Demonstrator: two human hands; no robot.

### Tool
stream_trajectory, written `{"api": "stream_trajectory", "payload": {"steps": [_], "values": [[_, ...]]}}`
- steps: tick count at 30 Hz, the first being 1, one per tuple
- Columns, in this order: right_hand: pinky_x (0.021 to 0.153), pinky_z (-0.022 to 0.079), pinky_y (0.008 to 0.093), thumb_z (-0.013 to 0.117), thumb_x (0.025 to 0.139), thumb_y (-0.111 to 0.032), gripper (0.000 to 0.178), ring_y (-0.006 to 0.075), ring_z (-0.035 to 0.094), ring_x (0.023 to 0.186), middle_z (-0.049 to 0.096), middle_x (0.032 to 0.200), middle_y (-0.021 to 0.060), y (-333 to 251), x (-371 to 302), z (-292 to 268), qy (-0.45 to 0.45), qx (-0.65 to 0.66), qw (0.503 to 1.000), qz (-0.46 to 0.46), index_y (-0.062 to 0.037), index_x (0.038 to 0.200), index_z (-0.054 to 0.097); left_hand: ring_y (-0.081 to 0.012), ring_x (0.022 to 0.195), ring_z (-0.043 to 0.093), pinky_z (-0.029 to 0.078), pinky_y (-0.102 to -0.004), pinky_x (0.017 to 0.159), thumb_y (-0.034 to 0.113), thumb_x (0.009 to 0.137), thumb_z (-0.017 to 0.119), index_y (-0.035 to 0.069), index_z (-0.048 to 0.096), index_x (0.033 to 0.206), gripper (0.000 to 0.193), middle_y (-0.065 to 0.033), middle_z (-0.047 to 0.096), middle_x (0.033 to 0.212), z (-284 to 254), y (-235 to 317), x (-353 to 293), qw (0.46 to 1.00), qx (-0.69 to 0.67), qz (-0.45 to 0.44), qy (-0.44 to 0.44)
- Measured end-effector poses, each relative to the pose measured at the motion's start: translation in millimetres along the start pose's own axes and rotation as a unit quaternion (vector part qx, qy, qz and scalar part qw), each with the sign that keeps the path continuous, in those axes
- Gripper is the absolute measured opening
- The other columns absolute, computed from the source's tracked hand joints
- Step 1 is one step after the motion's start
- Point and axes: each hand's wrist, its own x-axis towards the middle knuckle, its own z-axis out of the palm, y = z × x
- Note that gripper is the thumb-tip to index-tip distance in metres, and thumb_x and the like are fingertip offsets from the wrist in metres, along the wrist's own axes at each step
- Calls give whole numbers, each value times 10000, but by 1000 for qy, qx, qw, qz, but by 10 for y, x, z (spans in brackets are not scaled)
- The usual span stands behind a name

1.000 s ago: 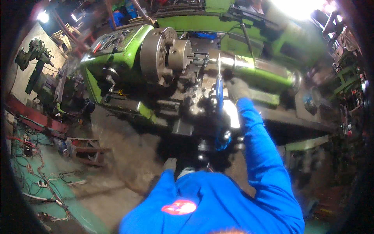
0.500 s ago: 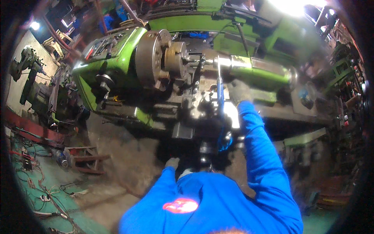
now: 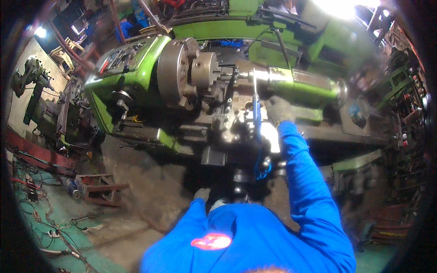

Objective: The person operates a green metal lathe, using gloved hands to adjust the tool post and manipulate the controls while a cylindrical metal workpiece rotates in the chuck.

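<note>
In front of me stands a green lathe [image 3: 136,75]. Its large chuck [image 3: 173,73] grips a thick, round workpiece [image 3: 203,70], and a bar-like part reaches from there toward the tailstock [image 3: 291,77]. My right hand [image 3: 281,110], in a grey glove, is stretched out over the carriage [image 3: 234,120], just right of a slim blue tool with a thin bright tip [image 3: 257,109]. Its fingers are dark and unclear, so a grip cannot be made out. My left hand [image 3: 202,194], also gloved, hangs low near my body, away from the machine; its fingers are too dim to read.
Small tools [image 3: 119,59] lie on top of the headstock. A lever [image 3: 122,98] juts from its front. A coiled blue hose [image 3: 263,169] hangs below the carriage. On the floor at left are a rusty metal frame [image 3: 102,189] and loose cables [image 3: 57,227].
My right hand shows more clearly now, beside the blue tool, where before it was lost in blur. The chuck and workpiece look sharper. My left hand has barely moved.
</note>
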Motion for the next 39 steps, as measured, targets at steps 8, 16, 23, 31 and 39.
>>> {"api": "stream_trajectory", "payload": {"steps": [8, 16, 23, 31, 39], "values": [[1054, 492, 483, 571, 1006, -449, 395, 372, 628, 1243, 692, 1301, 146, 34, 22, 33, 0, 0, 1000, -11, -151, 1219, 720, -451, 1274, 588, 458, -549, 1086, 412, 1052, 404, 60, 708, 1253, 506, -260, 643, 1337, 140, -174, 137, 999, -6, 17, 28], [1053, 490, 483, 561, 1009, -457, 388, 372, 627, 1242, 690, 1303, 150, 71, 41, 72, 9, 1, 1000, -9, -167, 1212, 721, -476, 1231, 600, 454, -564, 1061, 473, 1026, 414, 9, 718, 1198, 581, -272, 652, 1308, -21, -209, 198, 986, -138, -66, 63], [1011, 513, 479, 566, 1013, -433, 361, 382, 661, 1180, 704, 1258, 155, 84, 27, 75, 24, 17, 999, -25, -154, 1182, 721, -454, 1249, 597, 455, -546, 1076, 446, 1050, 425, 62, 657, 1315, 521, -265, 637, 1345, -60, -686, 545, 999, 19, 3, 51], [967, 547, 429, 690, 977, -356, 582, 375, 711, 1064, 715, 1194, 199, 185, -494, 179, 215, 253, 906, -261, -40, 1448, 559, -400, 1167, 633, 494, -492, 1025, 437, 1046, 485, 66, 619, 1376, 515, -236, 658, 1281, -874, -997, 1088, 895, -216, -100, 377], [1120, 395, 512, 806, 726, -650, 818, 399, 552, 1259, 645, 1285, 208, -55, -774, 182, 177, -101, 952, -229, -35, 1252, 678, -352, 1053, 661, 507, -468, 981, 437, 1000, 565, 136, 607, 1417, 516, -201, 690, 1180, -1547, -1186, 1502, 859, -208, -62, 464]]}}
